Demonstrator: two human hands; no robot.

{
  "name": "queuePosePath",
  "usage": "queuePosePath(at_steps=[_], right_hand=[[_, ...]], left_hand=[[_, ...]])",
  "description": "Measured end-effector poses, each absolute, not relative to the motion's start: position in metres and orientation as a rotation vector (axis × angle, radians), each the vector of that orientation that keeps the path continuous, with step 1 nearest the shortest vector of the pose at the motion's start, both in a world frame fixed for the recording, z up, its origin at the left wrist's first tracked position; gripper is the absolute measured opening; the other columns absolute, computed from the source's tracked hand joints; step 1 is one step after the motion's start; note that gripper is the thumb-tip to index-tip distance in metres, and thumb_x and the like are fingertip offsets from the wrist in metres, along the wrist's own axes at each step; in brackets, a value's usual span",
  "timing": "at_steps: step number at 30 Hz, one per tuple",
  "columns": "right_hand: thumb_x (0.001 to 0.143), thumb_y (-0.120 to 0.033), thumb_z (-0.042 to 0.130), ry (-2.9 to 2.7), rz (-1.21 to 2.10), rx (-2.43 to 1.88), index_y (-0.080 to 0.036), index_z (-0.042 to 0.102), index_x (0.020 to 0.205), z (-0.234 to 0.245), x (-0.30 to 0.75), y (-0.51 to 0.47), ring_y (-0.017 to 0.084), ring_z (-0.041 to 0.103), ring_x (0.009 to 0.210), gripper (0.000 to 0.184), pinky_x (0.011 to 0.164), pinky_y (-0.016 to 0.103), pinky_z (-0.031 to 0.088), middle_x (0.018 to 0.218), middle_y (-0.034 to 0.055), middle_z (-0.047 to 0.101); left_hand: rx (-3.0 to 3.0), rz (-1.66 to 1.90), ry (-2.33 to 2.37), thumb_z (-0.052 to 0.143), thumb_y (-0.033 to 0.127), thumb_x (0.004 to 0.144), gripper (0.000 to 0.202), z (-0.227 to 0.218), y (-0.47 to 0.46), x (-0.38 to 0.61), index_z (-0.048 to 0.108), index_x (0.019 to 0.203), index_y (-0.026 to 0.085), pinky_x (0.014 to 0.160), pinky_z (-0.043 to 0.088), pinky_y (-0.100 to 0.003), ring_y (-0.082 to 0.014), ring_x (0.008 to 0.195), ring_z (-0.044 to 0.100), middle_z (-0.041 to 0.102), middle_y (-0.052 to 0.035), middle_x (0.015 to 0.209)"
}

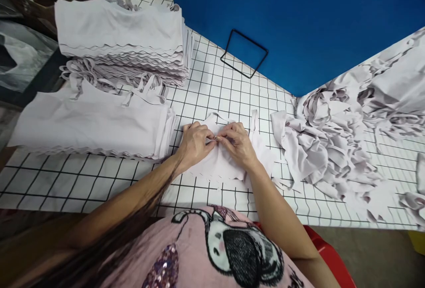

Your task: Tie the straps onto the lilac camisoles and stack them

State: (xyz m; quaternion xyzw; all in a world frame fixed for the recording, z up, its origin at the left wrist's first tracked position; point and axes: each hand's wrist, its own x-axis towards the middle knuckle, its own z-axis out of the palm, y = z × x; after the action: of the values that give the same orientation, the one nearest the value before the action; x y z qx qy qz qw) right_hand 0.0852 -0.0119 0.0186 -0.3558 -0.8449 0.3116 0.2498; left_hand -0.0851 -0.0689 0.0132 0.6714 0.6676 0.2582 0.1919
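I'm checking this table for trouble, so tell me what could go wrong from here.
The left hand and right hand pinch a tiny spot on the pale garment, so it might slip loose. The loose heap lies close on the right and could get mixed in. The nearer stack ends beside the left hand; a bump might shift it.

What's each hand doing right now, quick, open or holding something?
Left hand: closed, pinching a small piece over the pale garment; too small to identify.
Right hand: closed, pinching at the same small piece from the other side.
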Motion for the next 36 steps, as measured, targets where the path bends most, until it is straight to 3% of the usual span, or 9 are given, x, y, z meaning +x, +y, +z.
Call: queuePosePath(at_steps=[36], right_hand=[[0.093, -0.029, 0.06, -2.348, 0.788, -0.954, -0.025, 0.07, 0.091, 0.0169, 0.0873, -0.0086, 0.023, 0.051, 0.102, 0.01, 0.092, 0.044, 0.036, 0.095, 0.0042, 0.063]], left_hand=[[1.884, 0.673, 1.867, 0.067, 0.025, 0.081, 0.008, 0.015, -0.0674, -0.0859, 0.068, 0.075, 0.02, 0.087, 0.035, -0.044, -0.0236, 0.09, 0.058, 0.073, -0.0021, 0.084]])
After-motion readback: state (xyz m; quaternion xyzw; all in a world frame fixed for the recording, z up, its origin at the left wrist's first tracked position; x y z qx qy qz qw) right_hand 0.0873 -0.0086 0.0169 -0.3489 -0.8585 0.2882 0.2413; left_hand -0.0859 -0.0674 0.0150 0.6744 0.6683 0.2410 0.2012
